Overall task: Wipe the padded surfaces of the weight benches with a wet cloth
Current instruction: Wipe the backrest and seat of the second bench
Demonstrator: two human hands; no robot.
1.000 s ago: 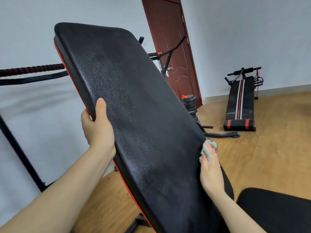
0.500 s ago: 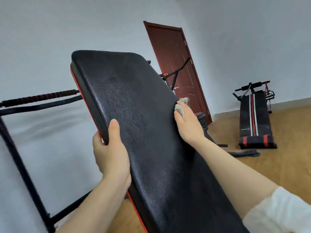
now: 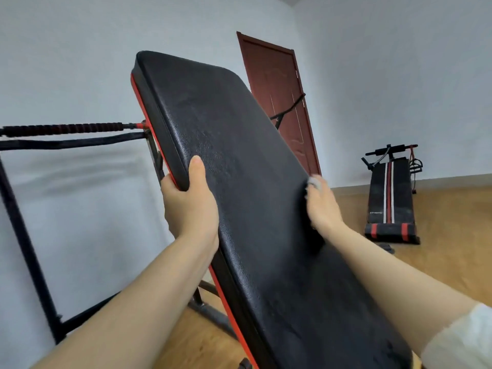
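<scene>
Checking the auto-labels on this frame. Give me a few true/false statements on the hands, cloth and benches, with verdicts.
1. The left hand grips the left edge of the black pad, thumb on its face. True.
2. The right hand is empty. False: it holds a pale cloth against the pad's right edge.
3. The pad lies flat. False: it is tilted steeply, with its far end raised.
4. A second bench with red and white stripes stands on the wooden floor at the right. True.
</scene>
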